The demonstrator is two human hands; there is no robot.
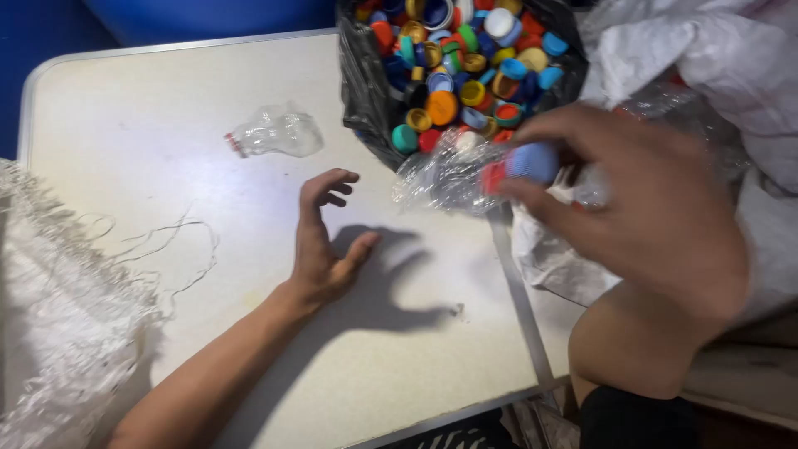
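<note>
item: crushed clear bottle (453,175) with blue cap (532,161), pinched at the cap by right hand (640,216) fingers, cap seemingly being unscrewed (blurred); left hand (324,241) empty, fingers spread, just short of the bottle; next calls for dropping the cap into the bag (366,83) beyond the fingertips.

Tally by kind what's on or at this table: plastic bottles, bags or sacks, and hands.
Clear plastic bottles: 2, one lying on the table, one with a blue cap at the right hand
Bags or sacks: 3, black bag of caps, white sack, frayed woven sack
Hands: 2, including the empty left hand
Total: 7
</note>
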